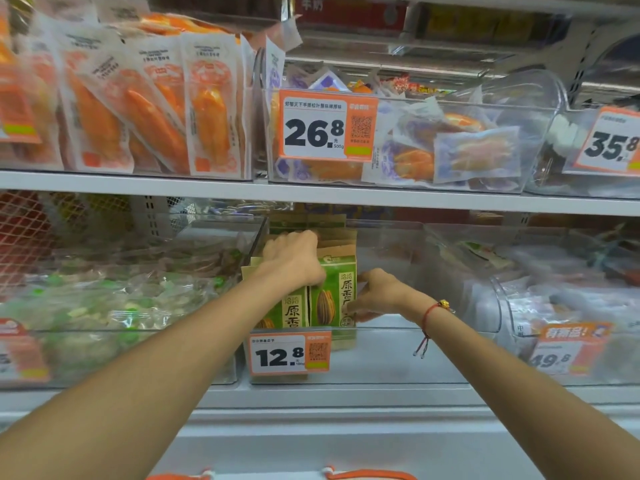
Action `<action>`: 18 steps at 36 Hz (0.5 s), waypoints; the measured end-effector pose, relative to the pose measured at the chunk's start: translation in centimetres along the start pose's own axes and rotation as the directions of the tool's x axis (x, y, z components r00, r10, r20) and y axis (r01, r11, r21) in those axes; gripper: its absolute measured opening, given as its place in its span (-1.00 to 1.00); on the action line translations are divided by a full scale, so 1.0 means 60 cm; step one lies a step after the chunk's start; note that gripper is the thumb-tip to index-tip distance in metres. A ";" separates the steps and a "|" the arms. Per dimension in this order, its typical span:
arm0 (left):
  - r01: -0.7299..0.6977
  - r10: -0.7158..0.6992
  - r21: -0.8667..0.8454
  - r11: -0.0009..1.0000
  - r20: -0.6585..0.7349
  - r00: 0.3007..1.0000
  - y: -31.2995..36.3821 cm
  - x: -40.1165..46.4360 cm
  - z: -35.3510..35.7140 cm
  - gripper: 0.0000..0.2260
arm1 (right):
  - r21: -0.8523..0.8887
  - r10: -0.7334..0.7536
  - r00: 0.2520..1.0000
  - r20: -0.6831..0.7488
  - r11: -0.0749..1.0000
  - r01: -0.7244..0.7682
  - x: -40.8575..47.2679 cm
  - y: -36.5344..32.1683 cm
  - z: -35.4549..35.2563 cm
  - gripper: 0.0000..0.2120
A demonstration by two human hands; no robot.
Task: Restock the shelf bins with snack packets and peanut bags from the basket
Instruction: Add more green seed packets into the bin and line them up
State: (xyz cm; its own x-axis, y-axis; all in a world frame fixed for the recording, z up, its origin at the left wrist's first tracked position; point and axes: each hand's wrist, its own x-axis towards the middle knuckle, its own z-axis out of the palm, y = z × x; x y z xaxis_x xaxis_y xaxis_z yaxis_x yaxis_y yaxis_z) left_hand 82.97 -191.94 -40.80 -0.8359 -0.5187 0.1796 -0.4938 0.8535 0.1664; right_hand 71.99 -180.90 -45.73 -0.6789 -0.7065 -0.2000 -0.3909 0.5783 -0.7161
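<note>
Head view: orange basket handles (367, 474) at bottom edge. Both arms reach into the clear bin (398, 355) on the lower shelf, behind the 12.8 price tag (290, 353). Left hand (292, 261) curled over the tops of the green seed bags (334, 296), gripping them. Right hand (377, 294) pinches the right edge of the front bag. Bags upright at the bin's left front corner. Upper shelf (311, 194): orange snack packets (211, 105), 26.8 tag (327, 128).
</note>
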 end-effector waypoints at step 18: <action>-0.130 0.067 -0.399 0.908 -0.168 0.984 -0.041 -0.122 -0.044 -0.65 | -0.294 -0.367 0.839 -0.402 0.919 0.261 -0.113 0.017 -0.009 -0.74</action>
State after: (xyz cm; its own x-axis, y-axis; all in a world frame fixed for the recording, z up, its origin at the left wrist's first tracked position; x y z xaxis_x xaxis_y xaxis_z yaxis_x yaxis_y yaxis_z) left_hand 90.94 -190.36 -39.98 -0.8150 -0.4613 0.3506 -0.2437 0.8219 0.5148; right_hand 75.82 -175.30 -44.73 -0.6762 -0.6408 0.3636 -0.7193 0.4674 -0.5140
